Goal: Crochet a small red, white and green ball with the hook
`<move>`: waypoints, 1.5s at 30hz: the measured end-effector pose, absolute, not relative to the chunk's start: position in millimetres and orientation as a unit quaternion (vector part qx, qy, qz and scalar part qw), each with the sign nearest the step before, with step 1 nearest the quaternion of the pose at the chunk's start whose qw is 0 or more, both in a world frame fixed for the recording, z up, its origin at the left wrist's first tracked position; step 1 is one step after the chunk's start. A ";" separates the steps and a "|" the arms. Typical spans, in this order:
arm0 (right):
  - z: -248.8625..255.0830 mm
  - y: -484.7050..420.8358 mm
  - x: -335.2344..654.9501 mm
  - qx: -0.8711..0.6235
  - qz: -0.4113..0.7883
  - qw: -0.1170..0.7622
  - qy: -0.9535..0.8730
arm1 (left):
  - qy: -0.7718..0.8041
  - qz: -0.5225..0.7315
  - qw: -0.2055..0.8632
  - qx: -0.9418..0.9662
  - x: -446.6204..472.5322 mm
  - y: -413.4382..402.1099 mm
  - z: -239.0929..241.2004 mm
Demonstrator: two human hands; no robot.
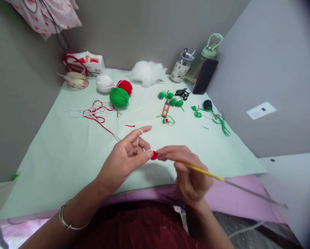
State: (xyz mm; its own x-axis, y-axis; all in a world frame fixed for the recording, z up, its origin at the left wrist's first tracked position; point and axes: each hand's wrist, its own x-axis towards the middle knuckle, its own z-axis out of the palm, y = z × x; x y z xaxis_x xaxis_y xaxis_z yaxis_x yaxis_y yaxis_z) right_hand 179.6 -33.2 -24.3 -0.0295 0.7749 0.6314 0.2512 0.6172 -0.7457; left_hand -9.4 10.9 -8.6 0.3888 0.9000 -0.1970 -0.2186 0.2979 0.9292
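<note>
Orange snips (166,109) beyond red piece (154,156)

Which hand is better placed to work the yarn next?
Probably the right hand: it holds the yellow-handled tool at the red piece, while the left hand pinches that piece and carries white yarn.

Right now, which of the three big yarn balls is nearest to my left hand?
The green ball, nearest your left hand: it overlaps the red ball behind it; the white ball sits farther back.
</note>
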 end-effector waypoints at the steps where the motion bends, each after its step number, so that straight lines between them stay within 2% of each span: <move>1: -26.5 -34.2 179.9 -0.374 0.195 0.577 -0.699 | 0.387 0.398 0.707 0.439 -8.1 10.2 -8.3; 4: -33.7 -35.7 178.3 -0.378 0.133 0.568 -0.719 | 0.385 0.400 0.712 0.430 -4.1 8.1 -6.9; 7: -36.3 -34.4 174.2 -0.387 0.132 0.582 -0.703 | 0.374 0.396 0.725 0.422 -2.2 7.3 -6.2; 13: -32.3 -23.4 174.8 -0.364 0.293 0.670 -0.577 | 0.323 0.359 0.723 0.493 -8.0 9.6 -10.0; 16: -33.4 -19.9 178.4 -0.349 0.349 0.671 -0.553 | 0.327 0.364 0.705 0.513 -9.5 10.3 -11.9; 20: -31.8 -20.5 181.0 -0.329 0.365 0.651 -0.578 | 0.354 0.395 0.678 0.509 -8.9 10.2 -10.3; 27: -27.2 -29.1 182.4 -0.377 0.199 0.568 -0.704 | 0.394 0.425 0.615 0.535 -7.5 5.3 -4.0; 33: -34.8 -34.0 178.4 -0.397 0.096 0.546 -0.731 | 0.436 0.433 0.548 0.568 -3.4 4.2 -13.4; 41: -37.4 -34.0 178.7 -0.385 0.042 0.524 -0.759 | 0.435 0.465 0.480 0.604 -1.9 4.6 -11.9; 45: -35.6 -34.4 178.7 -0.388 0.025 0.522 -0.759 | 0.436 0.435 0.440 0.654 -1.6 6.1 -13.0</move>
